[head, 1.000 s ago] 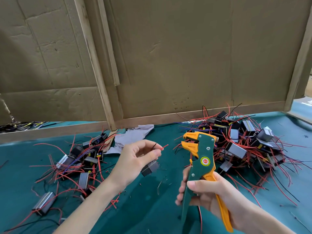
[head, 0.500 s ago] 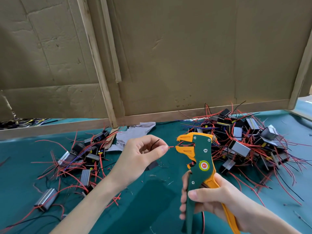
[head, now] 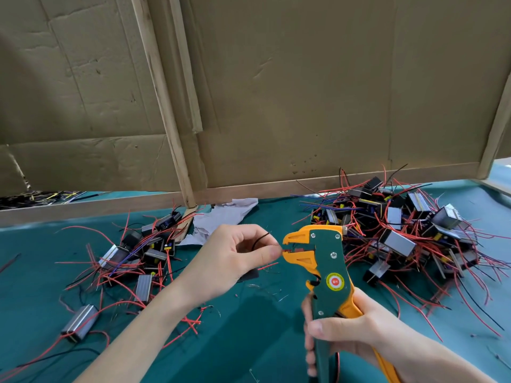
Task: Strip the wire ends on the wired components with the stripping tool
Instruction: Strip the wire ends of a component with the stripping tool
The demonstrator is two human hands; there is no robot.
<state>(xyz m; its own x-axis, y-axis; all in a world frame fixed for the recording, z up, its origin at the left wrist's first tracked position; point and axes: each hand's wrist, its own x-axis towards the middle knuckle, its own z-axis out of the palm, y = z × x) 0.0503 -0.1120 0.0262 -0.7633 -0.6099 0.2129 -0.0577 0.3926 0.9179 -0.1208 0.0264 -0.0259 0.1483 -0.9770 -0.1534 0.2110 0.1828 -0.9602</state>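
My left hand [head: 235,258] pinches a thin red wire between thumb and forefinger, and the wire's tip sits inside the orange jaws of the stripping tool [head: 326,272]. A black wire loops up from the same pinch. The small dark component [head: 250,274] on these wires hangs mostly hidden under my left palm. My right hand [head: 351,335] grips the tool's green and orange handles and holds it upright over the green mat. A heap of wired components [head: 401,233] lies at the right, a smaller heap [head: 138,255] at the left.
A cardboard wall with wooden battens [head: 171,106] stands along the back of the green mat [head: 249,341]. A crumpled grey cloth [head: 224,217] lies by the wall. One silver component [head: 80,322] lies apart at the front left. Bits of stripped insulation dot the mat's middle.
My left hand has carried the red wire rightward until its tip entered the tool's jaws. The tool has stayed upright in my right hand, and the view has shifted slightly.
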